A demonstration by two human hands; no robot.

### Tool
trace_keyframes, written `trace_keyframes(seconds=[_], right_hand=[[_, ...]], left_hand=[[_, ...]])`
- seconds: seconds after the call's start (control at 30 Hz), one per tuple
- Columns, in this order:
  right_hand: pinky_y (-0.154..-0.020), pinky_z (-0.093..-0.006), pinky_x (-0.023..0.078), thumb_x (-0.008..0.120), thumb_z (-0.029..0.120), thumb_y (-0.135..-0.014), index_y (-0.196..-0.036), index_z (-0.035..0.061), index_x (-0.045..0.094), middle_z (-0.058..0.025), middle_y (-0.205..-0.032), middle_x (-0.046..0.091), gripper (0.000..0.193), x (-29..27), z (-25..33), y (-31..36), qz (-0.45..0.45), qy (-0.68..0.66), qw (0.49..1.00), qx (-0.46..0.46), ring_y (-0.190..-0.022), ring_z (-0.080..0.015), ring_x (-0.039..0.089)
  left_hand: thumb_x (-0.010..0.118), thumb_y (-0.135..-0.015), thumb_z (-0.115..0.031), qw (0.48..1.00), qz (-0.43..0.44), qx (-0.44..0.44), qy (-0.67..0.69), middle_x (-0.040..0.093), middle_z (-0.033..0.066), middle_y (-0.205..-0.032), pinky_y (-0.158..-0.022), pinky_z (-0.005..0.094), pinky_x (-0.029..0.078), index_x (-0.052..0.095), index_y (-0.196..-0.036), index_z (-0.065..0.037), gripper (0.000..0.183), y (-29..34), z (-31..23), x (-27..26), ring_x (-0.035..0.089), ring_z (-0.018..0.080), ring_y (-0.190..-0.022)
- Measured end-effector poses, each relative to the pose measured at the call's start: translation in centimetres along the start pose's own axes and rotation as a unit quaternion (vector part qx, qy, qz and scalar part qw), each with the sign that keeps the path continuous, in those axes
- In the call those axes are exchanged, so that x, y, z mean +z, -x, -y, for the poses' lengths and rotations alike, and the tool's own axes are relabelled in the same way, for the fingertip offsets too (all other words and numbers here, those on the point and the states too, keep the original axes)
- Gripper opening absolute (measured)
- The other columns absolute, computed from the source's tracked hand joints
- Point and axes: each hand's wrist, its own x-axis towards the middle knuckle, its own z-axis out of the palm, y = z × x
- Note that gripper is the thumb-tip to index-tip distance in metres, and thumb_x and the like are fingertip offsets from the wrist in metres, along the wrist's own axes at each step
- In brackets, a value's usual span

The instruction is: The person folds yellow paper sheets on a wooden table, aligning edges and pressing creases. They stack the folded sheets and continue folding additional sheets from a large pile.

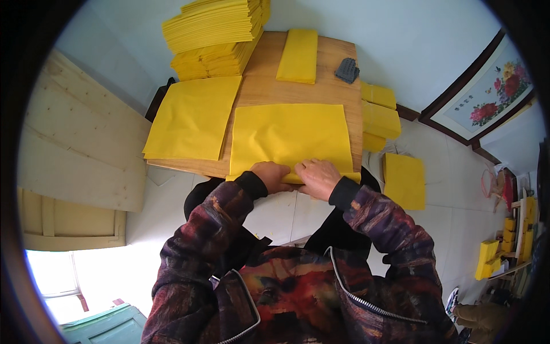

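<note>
Near edge of sheet under both hands; fold in hand

The yellow sheet [291, 135] lies flat at the near side of the worktop [259, 86], with slight ripples in its middle. A narrow strip shows along its near edge. The left hand [270, 175] and right hand [318, 176] grip that edge side by side near its centre, fingers bent; their undersides are hidden. The step appears to be folding or creasing this edge. The next move seems to call for even pressure outward from the centre, keeping the strip straight.

To the left lies a flat pile [192, 117]; behind it, a tall stack [212, 26]. Beyond the sheet rest a narrow yellow piece [298, 56] and a grey cloth-like item [347, 70].
</note>
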Motion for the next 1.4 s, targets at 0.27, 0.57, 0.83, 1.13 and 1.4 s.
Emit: trace_keyframes(seconds=[0.27,0.57,0.83,1.13,1.4], right_hand=[[-0.074,-0.042,0.05,0.072,0.031,-0.073,-0.093,-0.0007,0.065,-0.0229,-0.087,0.066,0.038,-0.2,-1.8,-2.4,0.171,-0.219,0.958,0.065,-0.083,-0.037,0.064],[-0.071,-0.0438,0.05,0.073,0.03,-0.075,-0.094,0.001,0.061,-0.0192,-0.083,0.066,0.037,1.3,0.3,-0.7,0.04,-0.026,0.997,0.068,-0.082,-0.0364,0.064],[-0.071,-0.0387,0.05,0.072,0.028,-0.075,-0.104,-0.003,0.063,-0.0205,-0.087,0.068,0.044,-0.4,-1.2,-1.4,0.156,-0.139,0.977,0.045,-0.081,-0.0333,0.065],[-0.074,-0.0416,0.05,0.072,0.026,-0.073,-0.104,-0.002,0.062,-0.0219,-0.086,0.066,0.043,-0.2,-1.3,-1.6,0.165,-0.17,0.969,0.069,-0.082,-0.037,0.064],[-0.076,-0.0435,0.051,0.074,0.026,-0.069,-0.093,-0.0031,0.063,-0.0231,-0.088,0.066,0.039,0.3,0.1,0.2,0.044,0.014,0.996,0.075,-0.086,-0.0385,0.064]], left_hand=[[0.073,-0.073,-0.044,0.989,-0.117,0.005,-0.095,0.065,0.0122,-0.087,-0.074,0.0453,0.048,0.062,-0.092,-0.012,0.039,0.3,-1.2,-0.2,0.064,0.0324,-0.087],[0.073,-0.076,-0.042,0.992,0.111,0.017,0.054,0.069,0.013,-0.093,-0.079,0.0424,0.05,0.063,-0.101,-0.013,0.039,-1.1,0.2,-2.3,0.065,0.0329,-0.088],[0.075,-0.072,-0.038,0.998,-0.025,-0.028,-0.055,0.068,0.0145,-0.094,-0.077,0.0432,0.051,0.064,-0.109,-0.013,0.046,0.3,-1.7,-0.2,0.064,0.0347,-0.089],[0.074,-0.074,-0.034,0.999,0.01,0.005,-0.048,0.068,0.0142,-0.093,-0.076,0.0427,0.051,0.064,-0.103,-0.012,0.038,-0.2,-1.2,-0.9,0.065,0.0346,-0.087],[0.075,-0.07,-0.035,0.995,0.082,0.028,0.053,0.067,0.0165,-0.095,-0.074,0.0445,0.051,0.061,-0.105,-0.01,0.046,-1.3,0.1,-1.3,0.065,0.0342,-0.088]])
